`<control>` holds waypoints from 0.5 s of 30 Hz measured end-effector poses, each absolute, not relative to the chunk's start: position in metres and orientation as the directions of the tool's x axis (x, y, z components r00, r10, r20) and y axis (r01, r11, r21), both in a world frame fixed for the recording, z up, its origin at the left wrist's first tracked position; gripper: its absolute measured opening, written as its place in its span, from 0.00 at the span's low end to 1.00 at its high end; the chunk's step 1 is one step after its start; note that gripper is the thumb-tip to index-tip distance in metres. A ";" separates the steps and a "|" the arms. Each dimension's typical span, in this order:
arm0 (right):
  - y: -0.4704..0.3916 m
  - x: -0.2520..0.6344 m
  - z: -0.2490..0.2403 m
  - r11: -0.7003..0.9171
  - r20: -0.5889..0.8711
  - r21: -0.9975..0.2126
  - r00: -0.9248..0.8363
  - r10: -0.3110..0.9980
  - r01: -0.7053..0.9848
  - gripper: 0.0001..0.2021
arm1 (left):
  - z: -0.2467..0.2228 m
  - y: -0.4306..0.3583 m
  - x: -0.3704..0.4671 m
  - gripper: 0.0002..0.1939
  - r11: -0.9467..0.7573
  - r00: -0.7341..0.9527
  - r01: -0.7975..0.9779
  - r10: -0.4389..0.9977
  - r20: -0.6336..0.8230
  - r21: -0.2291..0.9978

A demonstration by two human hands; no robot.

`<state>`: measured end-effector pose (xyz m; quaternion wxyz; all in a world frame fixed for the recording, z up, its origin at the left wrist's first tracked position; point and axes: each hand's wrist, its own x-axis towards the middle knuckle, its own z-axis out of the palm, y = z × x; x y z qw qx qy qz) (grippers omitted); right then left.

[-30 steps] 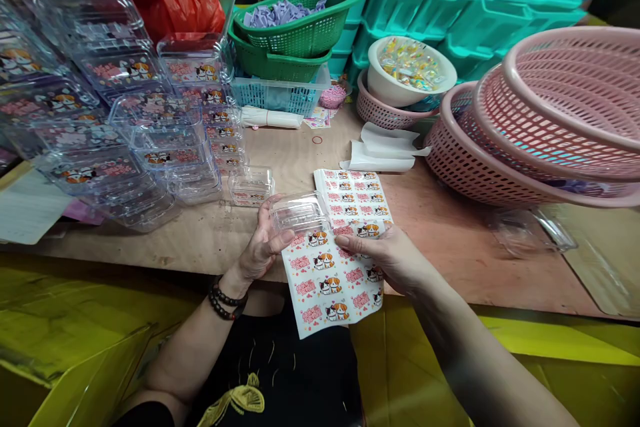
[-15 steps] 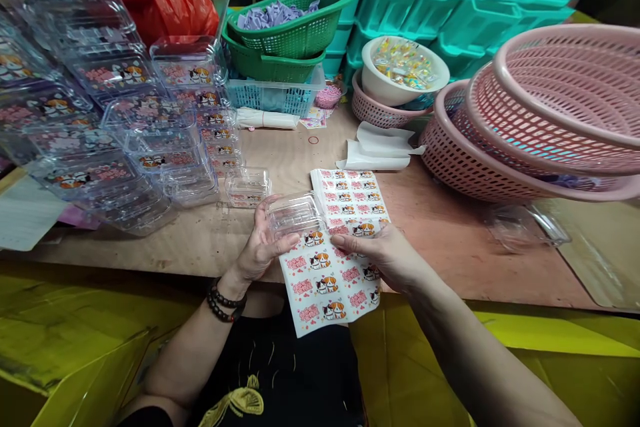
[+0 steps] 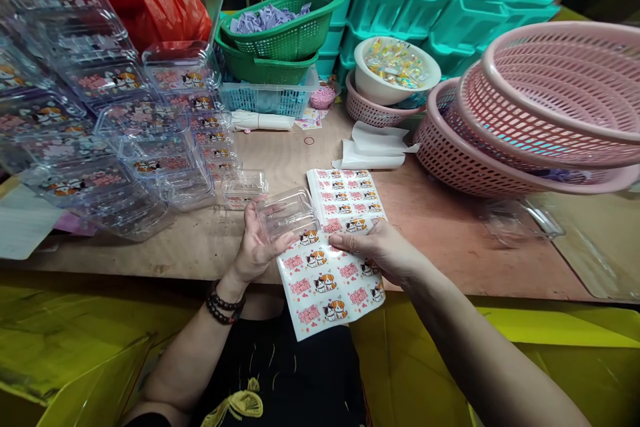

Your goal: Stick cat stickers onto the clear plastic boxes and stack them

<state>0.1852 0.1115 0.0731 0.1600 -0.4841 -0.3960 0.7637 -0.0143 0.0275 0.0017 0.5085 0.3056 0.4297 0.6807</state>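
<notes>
A clear plastic box [image 3: 287, 212] is in my left hand [image 3: 256, 243], with the thumb along its near edge and the fingers at its left side. My right hand [image 3: 373, 247] grips a sheet of cat-and-dog stickers [image 3: 320, 287], thumb on top and the fingers hidden beneath. The sheet's near end hangs past the table edge, and its top left part meets the box near my left thumb. Under and beyond it lies a stack of similar sheets [image 3: 347, 190]. Another small clear box [image 3: 245, 188] stands just behind my left hand.
Stacked stickered clear boxes [image 3: 145, 140] fill the left side. Green baskets [image 3: 285, 30], a white bowl [image 3: 395, 73] of wrapped items and white paper [image 3: 373, 147] lie further back. Pink baskets [image 3: 465, 147] and clear plastic pieces [image 3: 523, 220] are at right.
The view has shifted slightly. The box in my left hand has tilted a little, and the held sheet has moved slightly. Both hands keep their holds.
</notes>
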 end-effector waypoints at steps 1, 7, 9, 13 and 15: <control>0.112 0.184 0.073 -0.640 -0.625 -0.753 -0.473 0.621 0.155 0.20 | 0.002 0.028 -0.014 0.43 -0.124 -0.303 -0.415 0.953 -0.009 0.901; 0.124 0.200 0.078 -0.565 -0.643 -0.765 -0.412 0.646 0.308 0.18 | 0.006 0.029 -0.021 0.39 -0.234 -0.389 -0.386 0.918 0.072 0.892; 0.129 0.215 0.083 -0.547 -0.637 -0.770 -0.419 0.647 0.327 0.18 | 0.009 0.029 -0.024 0.39 -0.240 -0.410 -0.406 0.910 0.059 0.882; 0.128 0.234 0.089 -0.494 -0.473 -0.861 -0.554 0.685 0.124 0.20 | 0.010 0.028 -0.021 0.38 -0.125 -0.329 -0.508 0.942 -0.058 0.852; 0.124 0.232 0.086 -0.454 -0.374 -0.889 -0.665 0.647 0.058 0.18 | 0.008 0.027 -0.015 0.37 -0.042 -0.259 -0.542 0.958 -0.119 0.839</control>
